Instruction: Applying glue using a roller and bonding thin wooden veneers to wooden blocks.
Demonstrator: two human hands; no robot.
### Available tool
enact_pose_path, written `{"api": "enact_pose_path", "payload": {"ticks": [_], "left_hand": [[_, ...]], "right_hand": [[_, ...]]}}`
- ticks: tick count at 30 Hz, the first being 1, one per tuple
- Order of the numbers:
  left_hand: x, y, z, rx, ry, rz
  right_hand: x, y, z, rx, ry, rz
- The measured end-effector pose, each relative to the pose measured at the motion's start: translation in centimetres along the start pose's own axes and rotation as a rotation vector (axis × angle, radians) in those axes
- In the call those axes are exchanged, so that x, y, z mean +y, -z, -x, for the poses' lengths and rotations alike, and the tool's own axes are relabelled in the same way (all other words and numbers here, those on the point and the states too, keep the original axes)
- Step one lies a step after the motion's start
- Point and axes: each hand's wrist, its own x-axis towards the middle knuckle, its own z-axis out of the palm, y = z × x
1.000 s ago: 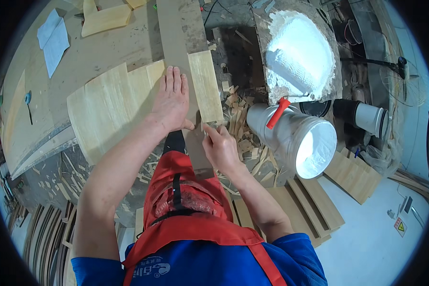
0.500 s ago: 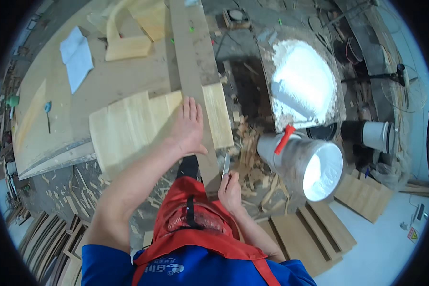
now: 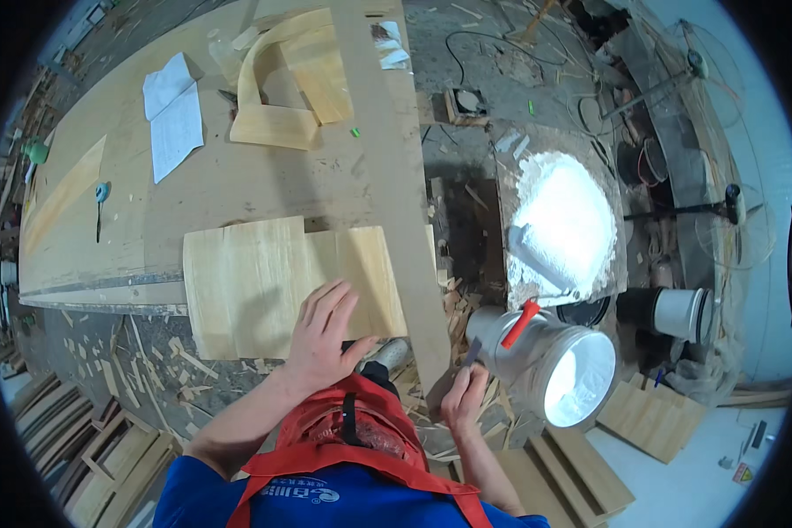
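My left hand (image 3: 324, 339) is open, its fingers spread over the near edge of a pale wood panel (image 3: 248, 286) made of pieces with stepped edges. A long, flat brown board (image 3: 396, 167) runs away from me across the panel's right part. At the board's near end, my right hand (image 3: 465, 396) is closed around a thin flat blade (image 3: 473, 352). Its handle is hidden by the fingers. The hand is against or very near the board's corner; I cannot tell if it grips it.
On the big worktable (image 3: 150, 255) lie a white paper sheet (image 3: 174, 119), a curved wood frame (image 3: 273, 128) and a blue-handled tool (image 3: 102, 192). A white bucket (image 3: 576, 378) with a red-handled tool (image 3: 521, 324) stands right, beside a powder-covered board (image 3: 546, 295). Wood scraps litter the floor.
My left hand has left the long board and is now over the pale panel. The board lies farther right across the panel. My right hand has moved to the board's near end. The view has shifted.
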Motion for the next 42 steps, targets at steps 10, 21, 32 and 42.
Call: {"api": "enact_pose_path", "payload": {"ticks": [10,21,32,42], "left_hand": [[-4.2,1.0,4.8,0.053,0.284,0.109],[-9.1,3.2,8.0,0.119,0.61,0.109],[-6.0,0.9,6.9,0.105,0.593,0.119],[1.6,-4.1,6.4,0.081,0.712,0.051]], "right_hand": [[-13.5,-18.7,-36.5,-0.025,0.454,0.016],[-17.6,-32.7,-51.7,0.022,0.4,0.329],[-11.1,-26.5,-50.8,0.032,0.173,-0.055],[-9.6,-17.7,-53.4,0.111,0.334,0.36]]}}
